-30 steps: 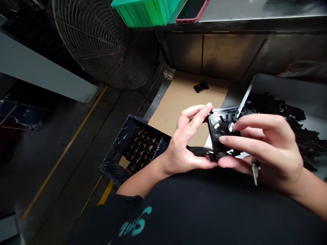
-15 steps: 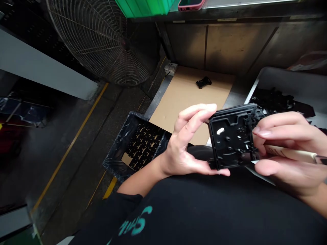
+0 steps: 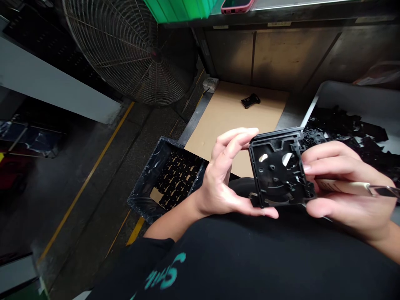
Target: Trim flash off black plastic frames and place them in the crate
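Note:
A square black plastic part [image 3: 275,171] with round holes and small pegs is held up in front of my dark shirt. My left hand [image 3: 226,175] grips its left side, fingers at the top corner and thumb along the bottom. At the right edge, my right hand [image 3: 353,179] touches the part with its fingertips and also holds a beige-handled tool [image 3: 346,186] across the palm. The tool's working end is hidden. Beyond the hands, a smaller black part [image 3: 250,100] lies on a cardboard sheet [image 3: 237,114].
A grey bin [image 3: 340,93] of black parts stands at the right. Lower left of the cardboard is a plastic-lined crate [image 3: 142,187] with rows of black parts. A large fan [image 3: 125,50], a green basket [image 3: 181,8] and a pink-cased phone [image 3: 236,6] are farther back.
The black part has shifted slightly left and tilted, so light shows through a second, larger hole. Both hands have moved a little left with it.

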The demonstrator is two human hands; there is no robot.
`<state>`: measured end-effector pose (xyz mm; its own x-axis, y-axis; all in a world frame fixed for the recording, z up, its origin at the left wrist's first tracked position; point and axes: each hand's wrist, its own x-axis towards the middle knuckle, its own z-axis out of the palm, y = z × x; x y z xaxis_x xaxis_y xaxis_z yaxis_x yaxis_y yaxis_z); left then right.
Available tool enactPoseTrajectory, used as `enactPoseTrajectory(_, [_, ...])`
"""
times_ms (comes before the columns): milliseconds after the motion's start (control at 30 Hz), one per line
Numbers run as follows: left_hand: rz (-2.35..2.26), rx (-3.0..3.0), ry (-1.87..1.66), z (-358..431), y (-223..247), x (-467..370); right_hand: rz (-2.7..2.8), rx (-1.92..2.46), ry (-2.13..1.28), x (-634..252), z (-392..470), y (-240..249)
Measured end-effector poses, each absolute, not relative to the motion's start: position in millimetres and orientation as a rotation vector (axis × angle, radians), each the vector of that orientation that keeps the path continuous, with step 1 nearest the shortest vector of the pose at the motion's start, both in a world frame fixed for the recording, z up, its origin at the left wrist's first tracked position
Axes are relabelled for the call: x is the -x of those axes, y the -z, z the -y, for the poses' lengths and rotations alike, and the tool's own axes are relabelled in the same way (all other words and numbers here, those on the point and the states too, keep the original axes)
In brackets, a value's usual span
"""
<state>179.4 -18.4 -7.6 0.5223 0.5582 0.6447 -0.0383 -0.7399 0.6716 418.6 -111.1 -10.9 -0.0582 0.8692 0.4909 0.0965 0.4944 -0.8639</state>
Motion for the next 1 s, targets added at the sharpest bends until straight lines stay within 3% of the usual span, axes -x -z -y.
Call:
enactPoseTrajectory(567, [-0.440,-2.145,-1.255,16,10,-154,1.513,0.853,-0.828,-395,109,-5])
enactPoseTrajectory(867, [-0.457,-2.051,-1.245,21,9,-153,1.637,0.933,-0.290,-390,122,-3])
enactPoseTrajectory(1000, [-0.446,-2.036,-1.285,18,15,-154,1.590,0.902,-0.302,-384,123,-2])
